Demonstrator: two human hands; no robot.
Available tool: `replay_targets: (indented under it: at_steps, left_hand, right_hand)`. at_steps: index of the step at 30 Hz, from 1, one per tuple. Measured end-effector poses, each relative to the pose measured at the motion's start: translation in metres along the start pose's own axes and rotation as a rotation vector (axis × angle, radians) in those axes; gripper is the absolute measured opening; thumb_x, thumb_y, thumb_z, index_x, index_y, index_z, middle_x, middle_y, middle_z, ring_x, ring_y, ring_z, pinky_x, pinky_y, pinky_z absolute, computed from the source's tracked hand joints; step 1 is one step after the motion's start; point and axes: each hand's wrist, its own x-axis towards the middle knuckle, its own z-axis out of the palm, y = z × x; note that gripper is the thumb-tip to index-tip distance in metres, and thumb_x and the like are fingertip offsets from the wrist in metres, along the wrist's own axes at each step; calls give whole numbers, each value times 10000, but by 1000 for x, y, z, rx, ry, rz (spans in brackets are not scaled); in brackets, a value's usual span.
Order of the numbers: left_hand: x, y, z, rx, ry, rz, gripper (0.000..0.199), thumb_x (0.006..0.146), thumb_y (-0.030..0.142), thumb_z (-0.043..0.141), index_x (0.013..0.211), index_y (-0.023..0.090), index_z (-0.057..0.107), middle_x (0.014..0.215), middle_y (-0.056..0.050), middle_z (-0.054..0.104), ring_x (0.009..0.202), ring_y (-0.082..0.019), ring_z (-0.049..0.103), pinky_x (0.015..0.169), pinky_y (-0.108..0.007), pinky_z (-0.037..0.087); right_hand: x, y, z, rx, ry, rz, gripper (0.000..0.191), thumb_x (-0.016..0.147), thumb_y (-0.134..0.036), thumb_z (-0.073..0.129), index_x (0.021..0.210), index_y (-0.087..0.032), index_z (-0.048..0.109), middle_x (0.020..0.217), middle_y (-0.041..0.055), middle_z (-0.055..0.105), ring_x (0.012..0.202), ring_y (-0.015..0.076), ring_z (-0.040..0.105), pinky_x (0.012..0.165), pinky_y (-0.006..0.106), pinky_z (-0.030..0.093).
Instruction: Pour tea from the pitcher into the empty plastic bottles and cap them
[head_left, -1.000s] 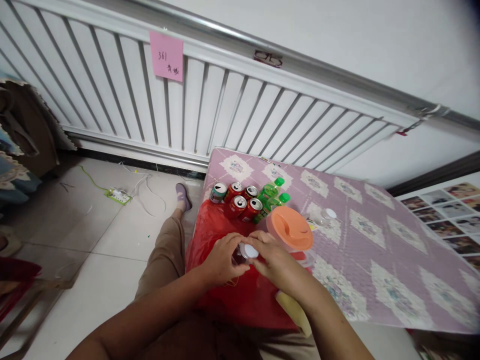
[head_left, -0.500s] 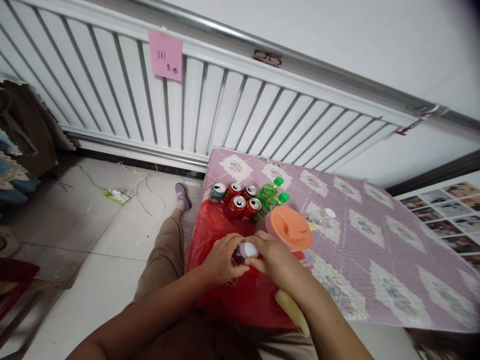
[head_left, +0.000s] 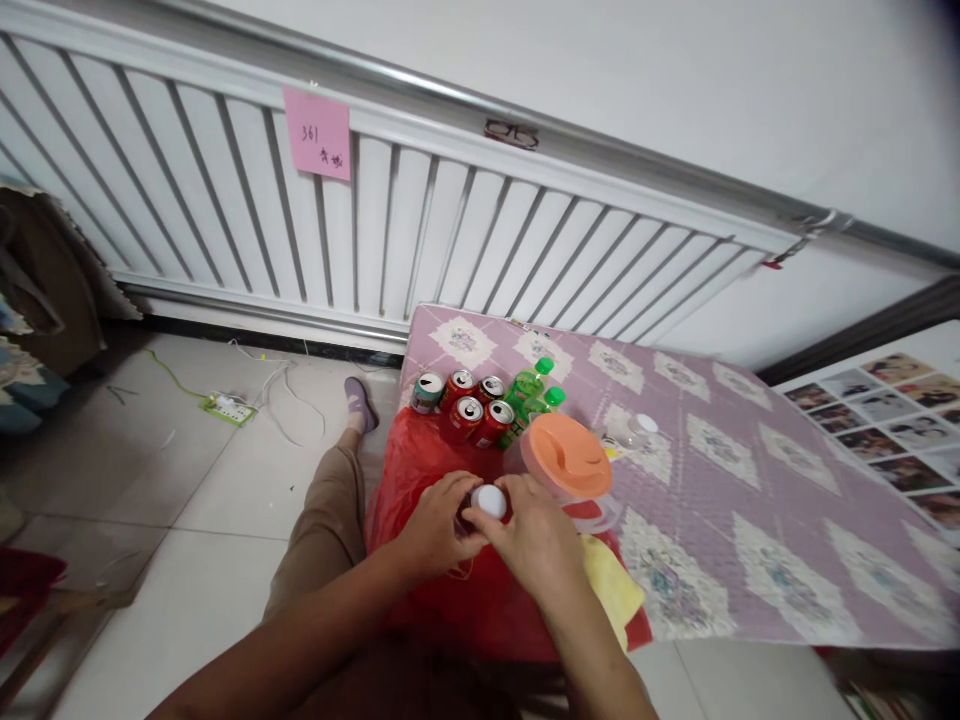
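A bottle with a white cap (head_left: pixel 490 501) stands between my hands, over a red plastic bag (head_left: pixel 420 470). My left hand (head_left: pixel 442 522) wraps round the bottle's body, which it mostly hides. The fingers and thumb of my right hand (head_left: pixel 534 525) close on the white cap. Just beyond is a clear jug with an orange lid (head_left: pixel 566 455). Behind the bag several opened red cans (head_left: pixel 466 418) and one teal can (head_left: pixel 427 393) stand in a group. Two green bottles (head_left: pixel 529 385) are beside them.
The purple patterned cloth (head_left: pixel 720 390) covers the table. A yellow cloth (head_left: pixel 611 585) lies by my right forearm. To the right of the jug lies a clear bottle with a white cap (head_left: pixel 641 428). A white radiator (head_left: pixel 375 220) runs along the wall; a power strip (head_left: pixel 227 408) is on the floor.
My right hand has shifted round the white cap, its thumb now lying across the front. The right forearm has swung inward, uncovering more of the yellow cloth. The view has moved slightly.
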Motion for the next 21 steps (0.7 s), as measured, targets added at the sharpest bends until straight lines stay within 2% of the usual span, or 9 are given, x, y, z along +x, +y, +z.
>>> replay_targets:
  at_steps: [3, 5, 7, 9, 14, 15, 17, 19, 21]
  left_hand:
    - [0, -1, 0, -10, -12, 6, 665, 637, 110, 682, 1275, 191, 514, 1298, -142, 589, 1215, -297, 557, 1030, -491, 465]
    - [0, 0, -1, -17, -20, 0, 650, 651, 116, 674, 1276, 198, 516, 1301, -137, 587, 1213, -292, 560, 1032, -489, 466]
    - [1, 1, 0, -16, -17, -15, 636, 670, 137, 680, 1280, 205, 516, 1308, -138, 585, 1221, -295, 557, 1035, -494, 464]
    - [0, 3, 0, -12, -7, -23, 636, 672, 157, 694, 1280, 212, 517, 1303, -140, 589, 1226, -300, 556, 1040, -497, 463]
    - [-3, 0, 4, -7, 15, -10, 624, 666, 160, 691, 1268, 199, 528, 1306, -150, 583, 1234, -302, 553, 1047, -496, 460]
    - [-3, -1, 4, -5, 15, -14, 627, 663, 156, 688, 1268, 202, 529, 1311, -147, 582, 1237, -301, 552, 1049, -497, 459]
    - [-2, -3, 4, -3, 8, -20, 637, 655, 149, 687, 1269, 211, 532, 1317, -141, 582, 1239, -298, 552, 1054, -495, 459]
    - [-1, -3, 3, 0, -1, -11, 641, 654, 153, 688, 1273, 215, 530, 1315, -139, 587, 1240, -296, 553, 1054, -491, 462]
    - [0, -1, 3, 3, 1, 1, 623, 675, 169, 683, 1276, 216, 525, 1305, -138, 594, 1240, -292, 554, 1055, -489, 463]
  right_hand:
    - [-6, 3, 2, 256, -19, -10, 634, 761, -364, 756, 1322, -171, 530, 1267, 152, 631, 1197, 323, 576, 996, 481, 475]
    - [-10, 8, 5, 415, -46, -40, 628, 811, -297, 667, 1396, -178, 473, 1364, 143, 581, 1287, 286, 524, 1078, 477, 426]
    - [-13, 12, 9, 531, -48, -57, 516, 854, -260, 577, 1363, -209, 512, 1366, 116, 587, 1296, 253, 525, 1100, 463, 411]
    - [-15, 14, 16, 612, -9, -3, 417, 846, -261, 568, 1261, -230, 580, 1297, 97, 633, 1233, 249, 574, 1067, 459, 440]
    - [-17, 7, 41, 641, 155, 297, 337, 681, -303, 726, 981, -224, 592, 1029, 76, 695, 1000, 284, 644, 928, 490, 506]
    - [-18, 6, 46, 644, 185, 328, 375, 658, -310, 748, 983, -228, 581, 1034, 74, 689, 999, 288, 641, 933, 499, 499]
    - [-21, 5, 52, 703, 217, 334, 516, 646, -317, 766, 1111, -233, 558, 1159, 90, 665, 1090, 293, 624, 988, 505, 475]
    - [-24, 6, 53, 801, 192, 281, 664, 702, -309, 728, 1312, -242, 475, 1344, 110, 589, 1241, 273, 567, 1068, 487, 436]
    - [-27, 8, 50, 860, 131, 198, 655, 783, -295, 646, 1398, -248, 429, 1448, 111, 517, 1343, 242, 493, 1132, 468, 383]
